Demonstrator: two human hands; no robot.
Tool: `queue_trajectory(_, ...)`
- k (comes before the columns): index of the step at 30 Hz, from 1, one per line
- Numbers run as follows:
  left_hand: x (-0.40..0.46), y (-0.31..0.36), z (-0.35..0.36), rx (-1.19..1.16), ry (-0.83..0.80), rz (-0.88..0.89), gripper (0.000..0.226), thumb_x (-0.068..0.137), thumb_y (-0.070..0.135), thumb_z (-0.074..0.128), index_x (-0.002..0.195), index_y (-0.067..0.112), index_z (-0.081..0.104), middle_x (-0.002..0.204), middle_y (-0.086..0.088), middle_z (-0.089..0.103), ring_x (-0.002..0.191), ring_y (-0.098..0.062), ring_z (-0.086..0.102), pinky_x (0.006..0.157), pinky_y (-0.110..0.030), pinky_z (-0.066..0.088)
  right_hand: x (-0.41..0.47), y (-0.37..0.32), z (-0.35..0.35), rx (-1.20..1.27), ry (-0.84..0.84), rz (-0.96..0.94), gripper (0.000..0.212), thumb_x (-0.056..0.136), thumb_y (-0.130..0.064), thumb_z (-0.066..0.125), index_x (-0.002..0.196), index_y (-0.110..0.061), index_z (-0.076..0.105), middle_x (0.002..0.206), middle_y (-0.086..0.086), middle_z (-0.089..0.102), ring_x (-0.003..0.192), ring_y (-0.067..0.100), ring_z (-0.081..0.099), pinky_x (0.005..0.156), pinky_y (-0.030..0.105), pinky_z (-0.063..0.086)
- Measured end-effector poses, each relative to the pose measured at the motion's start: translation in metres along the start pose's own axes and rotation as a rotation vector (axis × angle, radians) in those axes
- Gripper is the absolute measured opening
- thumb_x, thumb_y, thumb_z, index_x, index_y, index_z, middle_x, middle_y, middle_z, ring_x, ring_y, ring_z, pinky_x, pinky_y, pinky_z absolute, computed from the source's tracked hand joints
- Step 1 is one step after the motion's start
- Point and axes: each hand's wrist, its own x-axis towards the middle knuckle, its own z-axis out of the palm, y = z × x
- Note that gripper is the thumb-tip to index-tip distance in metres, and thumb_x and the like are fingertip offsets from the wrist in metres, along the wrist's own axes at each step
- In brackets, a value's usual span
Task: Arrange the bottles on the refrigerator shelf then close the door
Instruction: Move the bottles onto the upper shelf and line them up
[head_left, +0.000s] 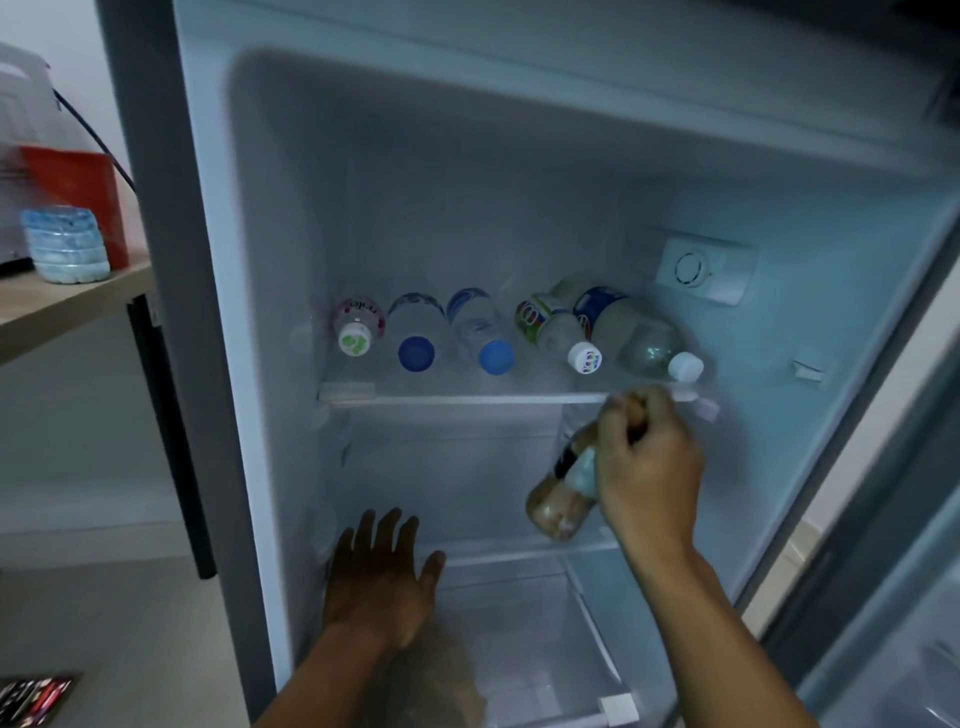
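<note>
The refrigerator stands open. Several plastic bottles lie on their sides on the upper glass shelf (467, 399), caps toward me: a green-capped bottle (357, 327) at the left, two blue-capped bottles (417, 338) (480, 332), then two white-capped ones (558, 330) (639, 332) at the right. My right hand (649, 462) is shut on the neck of a brownish bottle (558, 506) with a dark label, held tilted just below the shelf's right end. My left hand (379, 577) is open, fingers spread, reaching into the lower compartment above a lower shelf edge (519, 553).
The refrigerator door (883, 597) hangs open at the right. A clear crisper drawer (545, 649) sits at the bottom. A wooden counter (67, 306) on the left holds a stack of blue-white packs (65, 244) and a red box (83, 192). A thermostat dial (701, 270) sits on the right wall.
</note>
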Motion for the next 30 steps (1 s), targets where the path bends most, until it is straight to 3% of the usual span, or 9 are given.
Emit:
queue_trajectory(6, -0.002, 0.001, -0.005, -0.019, -0.006, 0.009, 0.066, 0.096, 0.061, 0.014, 0.155, 0.03, 0.008, 0.164, 0.005, 0.0, 0.151, -0.021, -0.009, 0.121, -0.041, -0.003, 0.044, -0.061, -0.03, 0.235, 0.308, -0.141, 0.016, 0.096, -0.026, 0.055, 0.095, -0.01, 0.053, 0.077, 0.002, 0.057, 0.068, 0.017, 0.053, 0.063, 0.022, 0.04)
queue_trajectory(11, -0.002, 0.0, -0.005, -0.025, 0.034, 0.011, 0.069, 0.095, 0.063, 0.012, 0.155, 0.03, 0.01, 0.164, 0.006, 0.001, 0.151, -0.021, -0.008, 0.122, -0.041, -0.004, 0.038, -0.051, 0.001, 0.245, 0.042, -0.189, 0.01, 0.094, -0.013, 0.061, 0.095, -0.01, 0.052, 0.071, -0.004, 0.044, 0.068, 0.007, 0.048, 0.065, 0.011, 0.035)
queue_trajectory(15, 0.002, 0.0, 0.002, -0.025, 0.066, 0.028, 0.105, 0.065, 0.073, -0.02, 0.155, 0.031, 0.013, 0.164, 0.007, 0.004, 0.151, -0.02, -0.005, 0.119, -0.039, -0.006, 0.03, -0.03, 0.03, 0.16, -0.125, -0.164, 0.012, 0.091, -0.016, 0.067, 0.091, -0.016, 0.055, 0.073, -0.003, 0.05, 0.074, 0.017, 0.05, 0.066, 0.029, 0.044)
queue_trajectory(17, 0.004, -0.002, 0.005, -0.041, 0.076, 0.008, 0.116, 0.062, 0.079, -0.027, 0.151, 0.031, 0.031, 0.162, 0.006, 0.021, 0.151, -0.022, 0.011, 0.115, -0.036, -0.003, 0.03, -0.024, 0.043, 0.052, -0.214, -0.123, 0.014, 0.089, -0.023, 0.068, 0.092, -0.022, 0.054, 0.068, -0.009, 0.05, 0.074, 0.02, 0.055, 0.06, 0.034, 0.048)
queue_trajectory(20, 0.011, -0.006, 0.009, -0.025, 0.07, 0.037, 0.091, 0.09, 0.066, -0.004, 0.111, 0.025, 0.075, 0.123, 0.001, 0.069, 0.118, -0.026, 0.062, 0.1, -0.038, 0.024, 0.039, -0.029, 0.056, -0.167, -0.252, -0.14, 0.016, 0.087, -0.035, 0.068, 0.097, -0.028, 0.057, 0.063, -0.013, 0.05, 0.079, 0.023, 0.06, 0.06, 0.033, 0.047)
queue_trajectory(22, 0.007, -0.003, 0.006, -0.025, 0.033, 0.044, 0.084, 0.092, 0.064, 0.002, 0.113, 0.026, 0.074, 0.125, 0.003, 0.067, 0.119, -0.026, 0.062, 0.1, -0.038, 0.024, 0.045, -0.033, 0.062, -0.224, -0.294, -0.144, 0.018, 0.087, -0.039, 0.066, 0.101, -0.03, 0.059, 0.072, -0.01, 0.061, 0.084, 0.025, 0.063, 0.066, 0.037, 0.052)
queue_trajectory(25, 0.007, -0.006, 0.009, -0.014, 0.108, 0.031, 0.096, 0.079, 0.072, -0.013, 0.145, 0.031, 0.044, 0.156, 0.006, 0.033, 0.147, -0.025, 0.026, 0.109, -0.037, 0.001, 0.043, -0.024, 0.064, -0.204, -0.218, -0.179, 0.018, 0.089, -0.036, 0.064, 0.103, -0.025, 0.059, 0.087, -0.002, 0.066, 0.084, 0.026, 0.063, 0.062, 0.035, 0.05)
queue_trajectory(28, 0.009, -0.003, 0.008, 0.045, 0.014, 0.002, 0.087, 0.091, 0.065, -0.001, 0.112, 0.026, 0.074, 0.125, 0.002, 0.068, 0.119, -0.027, 0.062, 0.1, -0.039, 0.024, 0.03, -0.012, 0.063, -0.063, -0.098, -0.224, 0.023, 0.09, -0.028, 0.066, 0.107, -0.016, 0.056, 0.109, 0.004, 0.056, 0.083, 0.025, 0.061, 0.059, 0.034, 0.048)
queue_trajectory(30, 0.011, -0.005, 0.01, 0.037, 0.046, 0.003, 0.076, 0.094, 0.062, 0.008, 0.115, 0.027, 0.072, 0.128, 0.005, 0.065, 0.122, -0.027, 0.06, 0.101, -0.039, 0.022, 0.025, -0.007, 0.062, -0.052, -0.07, -0.288, 0.014, 0.095, -0.023, 0.059, 0.107, -0.015, 0.059, 0.11, 0.002, 0.056, 0.086, 0.024, 0.061, 0.061, 0.033, 0.048)
